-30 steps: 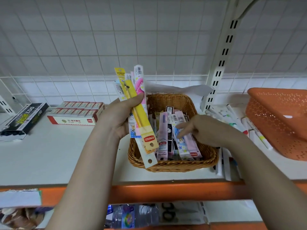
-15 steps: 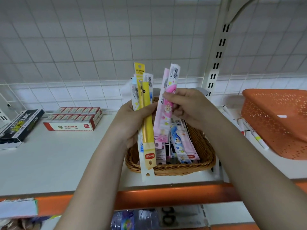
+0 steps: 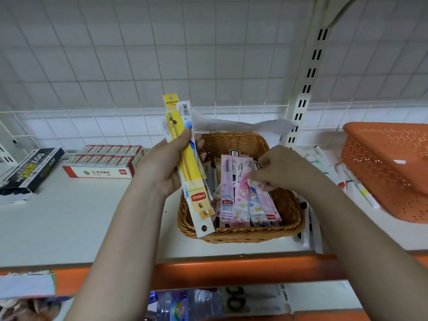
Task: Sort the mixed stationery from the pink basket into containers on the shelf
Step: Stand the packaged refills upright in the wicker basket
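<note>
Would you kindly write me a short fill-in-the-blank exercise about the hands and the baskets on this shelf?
1. The left hand grips a bundle of packaged pens whose front pack is ____ in colour.
2. The right hand reaches into the woven ____ basket.
3. The perforated plastic basket at the shelf's right end is ____.

Missing words: yellow; wicker; orange

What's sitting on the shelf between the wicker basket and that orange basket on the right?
In the head view, loose white marker pens lie on the shelf between the wicker basket and the orange basket.
</note>
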A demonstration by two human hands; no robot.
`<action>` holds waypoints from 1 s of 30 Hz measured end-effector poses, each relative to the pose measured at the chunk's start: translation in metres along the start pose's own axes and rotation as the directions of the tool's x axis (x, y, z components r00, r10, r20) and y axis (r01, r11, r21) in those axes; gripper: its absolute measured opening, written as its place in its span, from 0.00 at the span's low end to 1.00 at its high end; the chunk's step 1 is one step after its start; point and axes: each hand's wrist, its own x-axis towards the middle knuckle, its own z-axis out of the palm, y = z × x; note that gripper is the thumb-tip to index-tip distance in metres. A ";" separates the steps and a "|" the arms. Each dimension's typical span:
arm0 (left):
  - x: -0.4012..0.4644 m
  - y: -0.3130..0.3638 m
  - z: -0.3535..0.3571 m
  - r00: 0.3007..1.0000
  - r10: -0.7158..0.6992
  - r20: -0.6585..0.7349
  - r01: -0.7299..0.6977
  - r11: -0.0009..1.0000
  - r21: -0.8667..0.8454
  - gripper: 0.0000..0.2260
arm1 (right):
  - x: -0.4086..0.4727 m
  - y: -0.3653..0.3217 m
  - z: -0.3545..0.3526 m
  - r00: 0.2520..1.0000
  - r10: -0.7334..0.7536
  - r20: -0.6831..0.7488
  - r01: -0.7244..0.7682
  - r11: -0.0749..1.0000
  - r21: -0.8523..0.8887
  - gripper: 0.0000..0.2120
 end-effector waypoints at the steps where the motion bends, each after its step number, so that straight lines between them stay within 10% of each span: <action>1: 0.001 -0.002 0.001 1.000 0.002 0.018 -0.002 1.000 -0.009 0.09 | -0.004 -0.004 0.000 0.993 -0.065 -0.101 0.059 0.996 -0.064 0.16; 5: -0.001 -0.006 0.010 0.995 -0.023 0.099 0.028 0.998 -0.058 0.12 | -0.020 -0.040 0.010 0.939 -0.302 -0.163 0.336 0.906 0.258 0.17; 13: -0.015 -0.009 0.018 0.980 -0.027 0.197 0.027 1.000 0.001 0.10 | -0.016 -0.048 0.027 0.975 -0.217 -0.055 0.201 0.741 0.641 0.06; 23: -0.017 -0.016 0.014 0.963 0.269 0.014 -0.247 0.861 0.444 0.08 | -0.013 -0.034 0.028 0.986 -0.146 -0.082 0.161 0.682 0.714 0.05; 30: -0.014 -0.014 0.016 0.978 0.208 -0.034 -0.190 0.941 0.282 0.04 | -0.011 -0.024 0.020 0.994 -0.091 -0.057 0.104 0.676 0.729 0.05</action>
